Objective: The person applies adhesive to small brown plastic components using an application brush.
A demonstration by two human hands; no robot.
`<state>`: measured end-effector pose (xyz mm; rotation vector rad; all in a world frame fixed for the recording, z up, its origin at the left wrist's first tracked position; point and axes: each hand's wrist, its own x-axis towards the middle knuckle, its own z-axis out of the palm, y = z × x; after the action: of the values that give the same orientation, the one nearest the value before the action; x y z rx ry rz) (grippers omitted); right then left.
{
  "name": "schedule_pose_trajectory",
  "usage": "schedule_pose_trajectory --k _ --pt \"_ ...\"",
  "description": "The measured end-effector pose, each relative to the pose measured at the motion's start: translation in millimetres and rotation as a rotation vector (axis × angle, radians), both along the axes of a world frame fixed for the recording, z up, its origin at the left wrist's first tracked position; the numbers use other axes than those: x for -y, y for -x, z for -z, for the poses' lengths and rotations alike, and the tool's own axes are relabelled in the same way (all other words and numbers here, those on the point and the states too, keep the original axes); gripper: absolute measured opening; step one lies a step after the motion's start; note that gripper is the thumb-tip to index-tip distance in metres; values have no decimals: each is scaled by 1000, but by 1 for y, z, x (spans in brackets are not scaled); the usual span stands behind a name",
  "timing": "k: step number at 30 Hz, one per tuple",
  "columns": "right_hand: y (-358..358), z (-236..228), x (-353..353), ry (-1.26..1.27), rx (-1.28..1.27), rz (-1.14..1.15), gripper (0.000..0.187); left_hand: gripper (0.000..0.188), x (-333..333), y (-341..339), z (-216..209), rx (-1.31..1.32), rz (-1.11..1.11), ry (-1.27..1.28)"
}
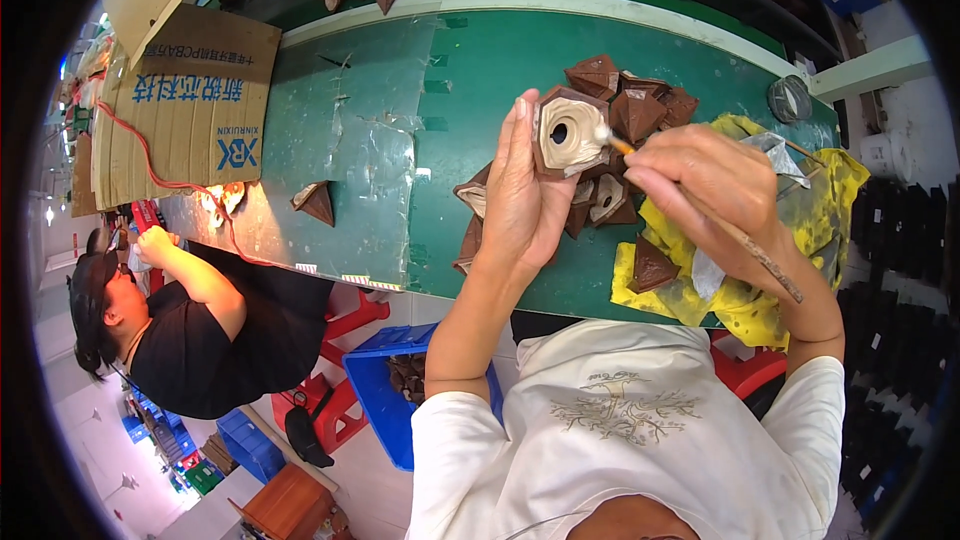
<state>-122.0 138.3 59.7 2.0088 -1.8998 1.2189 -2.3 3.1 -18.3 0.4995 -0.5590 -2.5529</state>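
My left hand (525,200) is closed on a brown faceted piece (572,150), holding it up over the green table. The piece's cream-coloured hollow side, with a dark round hole, faces me. In my right hand (715,185) is a thin paintbrush (750,246), pinched near its bristle end. Its pale tip meets the right side of the cream hollow. Behind and below my hands lies a pile of similar brown pieces (640,112), some showing cream insides. One more brown piece (654,267) rests on a stained yellow cloth (835,202) by my right forearm.
A lone brown piece (315,203) sits on the green table (480,60) to the left, near a cardboard box (185,105) with a red cable. A small round container (790,98) stands at the far right. Below the table edge is a blue crate (385,395). Another person (190,325) works at the left.
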Motion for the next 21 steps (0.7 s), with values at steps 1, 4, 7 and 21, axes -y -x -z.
schedule_pose_trajectory --k 1,4,7,21 --pt "2 -1 1 0 0 0 15 42 -1 -1 -2 19 -6 12" --pt "3 -1 0 32 -18 26 14 38 -5 0 -12 61 -29 34" --pt "0 4 -6 -13 25 -2 13 36 -6 3 -14 90 -48 52" --pt "33 -10 -8 82 322 263 5 46 199 170 40 -39 9 -20"
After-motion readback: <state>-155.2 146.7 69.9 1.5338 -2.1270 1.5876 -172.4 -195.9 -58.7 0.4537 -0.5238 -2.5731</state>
